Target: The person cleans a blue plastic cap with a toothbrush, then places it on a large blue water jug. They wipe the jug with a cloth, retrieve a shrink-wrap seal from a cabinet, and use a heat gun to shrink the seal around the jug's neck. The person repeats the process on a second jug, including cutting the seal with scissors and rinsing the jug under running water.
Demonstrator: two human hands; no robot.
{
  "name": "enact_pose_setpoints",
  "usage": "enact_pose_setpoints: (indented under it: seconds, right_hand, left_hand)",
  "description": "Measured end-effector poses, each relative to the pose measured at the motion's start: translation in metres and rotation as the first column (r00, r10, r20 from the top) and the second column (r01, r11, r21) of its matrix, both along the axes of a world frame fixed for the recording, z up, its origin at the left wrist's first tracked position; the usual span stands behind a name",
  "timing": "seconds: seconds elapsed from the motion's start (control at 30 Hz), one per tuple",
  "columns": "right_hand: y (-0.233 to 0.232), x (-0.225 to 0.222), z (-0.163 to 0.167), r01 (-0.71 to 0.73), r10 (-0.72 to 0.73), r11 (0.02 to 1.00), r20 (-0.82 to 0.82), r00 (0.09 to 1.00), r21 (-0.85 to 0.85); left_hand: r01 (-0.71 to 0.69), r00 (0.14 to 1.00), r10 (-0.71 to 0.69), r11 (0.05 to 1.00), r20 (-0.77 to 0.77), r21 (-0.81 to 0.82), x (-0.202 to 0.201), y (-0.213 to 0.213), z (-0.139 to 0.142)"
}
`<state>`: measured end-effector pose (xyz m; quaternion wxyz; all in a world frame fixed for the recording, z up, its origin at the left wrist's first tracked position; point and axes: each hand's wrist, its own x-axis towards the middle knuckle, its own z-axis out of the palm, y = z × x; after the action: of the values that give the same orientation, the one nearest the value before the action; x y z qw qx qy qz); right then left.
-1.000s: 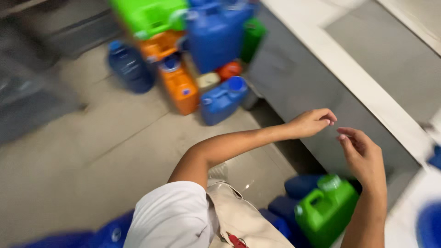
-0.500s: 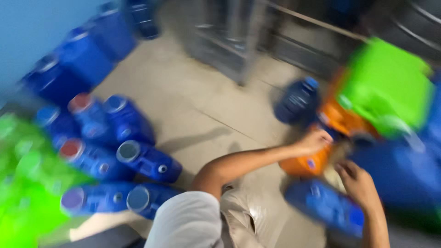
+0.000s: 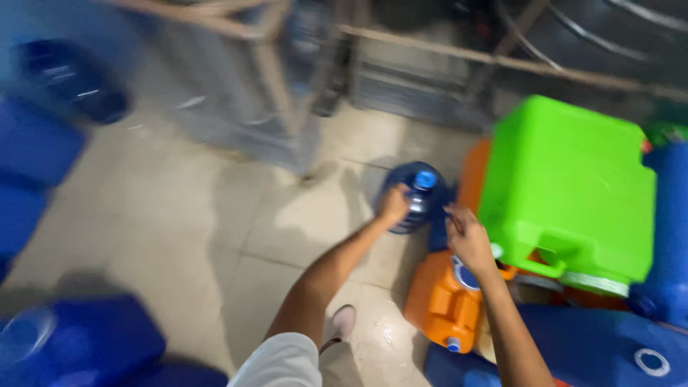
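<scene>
1. Nearest the camera: a pale sleeve (image 3: 281, 362) at the bottom edge, and just beyond it a light shoe (image 3: 342, 322) on the tiled floor (image 3: 186, 236).
2. Low on the left, blurred blue containers (image 3: 79, 344); low on the right, another blue container (image 3: 609, 351) lying flat with a round white ring on its face.
3. Just beside the right forearm, a small orange jerrycan (image 3: 444, 301) lying on the floor, long axis running toward the camera, with a small blue cap at its near end.
4. Right hand (image 3: 469, 240) above the far end of that orange jerrycan, close to a blue-and-white round patch there; fingers curled, but whether closed on anything cannot be told through the blur.
5. Left hand (image 3: 393, 204) reaching further out, fingers bent against the near side of a dark blue round bottle (image 3: 414, 197); touching it, a firm grasp not certain.
6. Dark blue round bottle standing upright on the floor, light blue cap pointing up toward the camera, long axis vertical, directly ahead of the left hand and left of the right hand.
7. Crowding from the right: a large bright green container (image 3: 570, 186) stacked on orange ones, its edge just beside the right hand, with a blue jug (image 3: 670, 229) further right.
8. Furthest back: a metal frame (image 3: 265, 79) with bars, and blurred blue drums (image 3: 43, 107) at far left.
</scene>
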<state>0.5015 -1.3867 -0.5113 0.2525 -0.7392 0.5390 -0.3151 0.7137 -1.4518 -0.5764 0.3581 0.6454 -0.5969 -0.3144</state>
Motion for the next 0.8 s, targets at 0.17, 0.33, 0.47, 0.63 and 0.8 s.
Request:
enact_pose_setpoints:
  seconds: [0.17,0.33,0.47,0.63,0.8]
  right_hand:
    - [-0.039,-0.016,0.026,0.086,-0.087,0.996,-0.043,0.995,-0.021]
    - [-0.028,-0.038,0.037,0.222,-0.230,0.927,-0.008,0.973,0.303]
    - [-0.011,-0.062,0.015,0.220,-0.227,0.941,-0.003,0.974,0.256]
    - [0.030,-0.089,-0.016,0.208,-0.282,0.909,0.165,0.945,0.362]
    - [0.125,-0.152,0.008,0.230,-0.287,0.919,0.142,0.947,0.320]
  left_hand:
    - [0.190,0.938,-0.179,0.982,0.297,-0.007,-0.022,-0.104,-0.072]
    - [0.354,0.753,-0.282,0.935,0.594,-0.005,-0.077,-0.140,-0.116]
    - [0.304,0.753,-0.439,0.893,0.491,0.332,-0.095,-0.142,-0.145]
    - [0.294,0.719,-0.375,0.927,0.586,0.233,-0.058,-0.080,-0.150]
    - [0.321,0.698,-0.356,0.931,0.622,0.173,-0.007,-0.007,-0.061]
